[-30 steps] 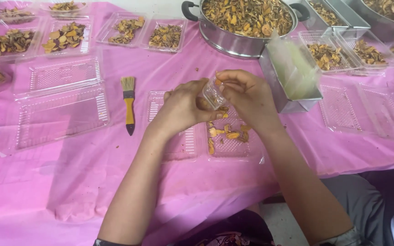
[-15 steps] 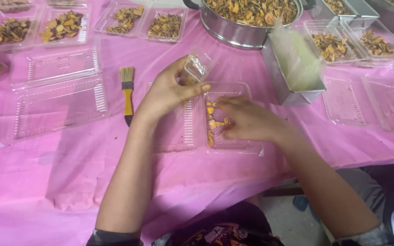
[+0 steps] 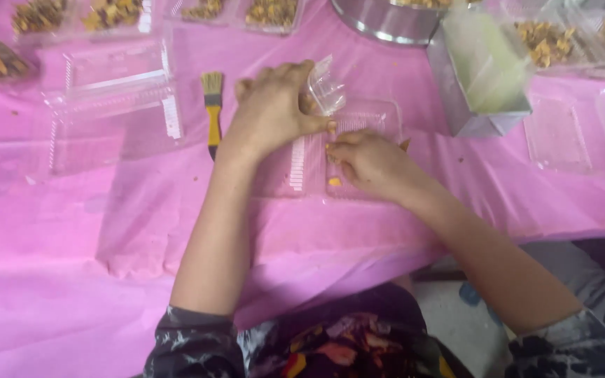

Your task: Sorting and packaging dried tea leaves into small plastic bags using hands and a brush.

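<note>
Head view: pink plastic table cover (image 3: 106, 231) bears an open clear plastic clamshell box (image 3: 358, 150). Left hand (image 3: 271, 112) pinches a small crinkled clear plastic wrapper (image 3: 325, 89) just above the box; right hand (image 3: 369, 162) lies curled inside it, its grip hidden.

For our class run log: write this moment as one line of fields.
left hand: holds small clear cup | right hand: pressing in open clear clamshell tray | nearby: yellow-handled brush
</note>
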